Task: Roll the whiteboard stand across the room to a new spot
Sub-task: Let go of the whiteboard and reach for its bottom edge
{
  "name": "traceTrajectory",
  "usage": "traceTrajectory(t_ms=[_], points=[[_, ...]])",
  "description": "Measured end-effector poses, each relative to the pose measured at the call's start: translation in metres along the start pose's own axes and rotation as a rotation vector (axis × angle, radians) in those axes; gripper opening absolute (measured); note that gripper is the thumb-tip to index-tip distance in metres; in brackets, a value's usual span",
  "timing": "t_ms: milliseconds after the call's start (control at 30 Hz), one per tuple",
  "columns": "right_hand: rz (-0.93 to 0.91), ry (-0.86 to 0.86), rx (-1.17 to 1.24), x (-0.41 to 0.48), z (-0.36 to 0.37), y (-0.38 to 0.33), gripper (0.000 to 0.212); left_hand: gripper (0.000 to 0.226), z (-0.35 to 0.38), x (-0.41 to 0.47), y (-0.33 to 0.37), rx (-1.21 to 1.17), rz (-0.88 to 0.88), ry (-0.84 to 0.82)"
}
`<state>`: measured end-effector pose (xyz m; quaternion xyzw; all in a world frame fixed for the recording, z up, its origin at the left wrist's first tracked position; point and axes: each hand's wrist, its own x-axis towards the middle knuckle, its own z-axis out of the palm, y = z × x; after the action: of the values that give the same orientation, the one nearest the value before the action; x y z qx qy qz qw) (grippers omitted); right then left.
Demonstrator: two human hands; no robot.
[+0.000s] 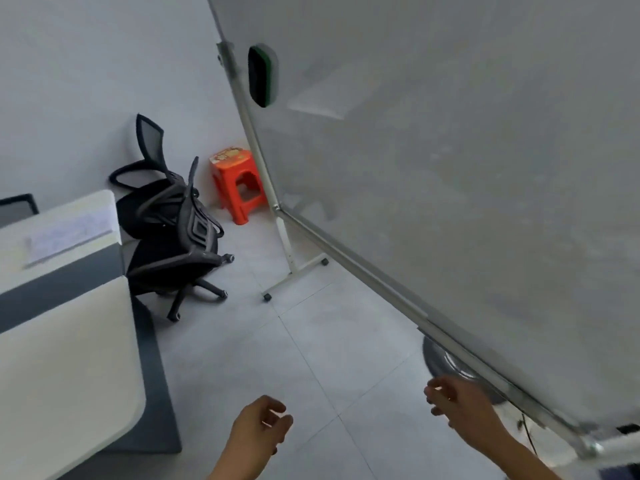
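A large grey-white whiteboard (450, 168) in a metal frame fills the right side of the head view. Its white stand leg (289, 251) rests on small black castors on the tiled floor. A black and green eraser (262, 76) sticks to the board near its left edge. My left hand (261, 429) hovers low at the bottom centre, fingers loosely curled and holding nothing. My right hand (453, 398) is just below the board's bottom rail (381, 282), fingers apart, close to the rail but not touching it.
Two black office chairs (173, 220) stand tipped together by the wall to the left of the stand. An orange plastic stool (239, 185) sits behind the board's left edge. A white and grey desk (62, 306) fills the left. A dark round base (446, 365) lies under the rail.
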<state>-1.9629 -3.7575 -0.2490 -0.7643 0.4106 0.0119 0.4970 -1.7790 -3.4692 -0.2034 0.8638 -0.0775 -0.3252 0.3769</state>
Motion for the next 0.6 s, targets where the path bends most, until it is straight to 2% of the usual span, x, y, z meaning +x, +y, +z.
traceTrajectory(t_ms=[133, 300, 467, 600], points=[[-0.039, -0.050, 0.071, 0.034, 0.051, -0.070, 0.002, 0.009, -0.068, 0.024, -0.027, -0.086, -0.113, 0.094], [-0.043, -0.098, 0.110, 0.091, 0.085, -0.132, 0.003, 0.010, -0.112, 0.074, -0.035, -0.192, -0.189, 0.151], [-0.053, -0.094, 0.145, 0.176, 0.106, -0.185, 0.004, 0.009, -0.160, 0.167, -0.010, -0.218, -0.173, 0.185], [-0.072, -0.064, 0.217, 0.262, 0.119, -0.237, 0.007, 0.007, -0.209, 0.270, 0.040, -0.189, -0.107, 0.224]])
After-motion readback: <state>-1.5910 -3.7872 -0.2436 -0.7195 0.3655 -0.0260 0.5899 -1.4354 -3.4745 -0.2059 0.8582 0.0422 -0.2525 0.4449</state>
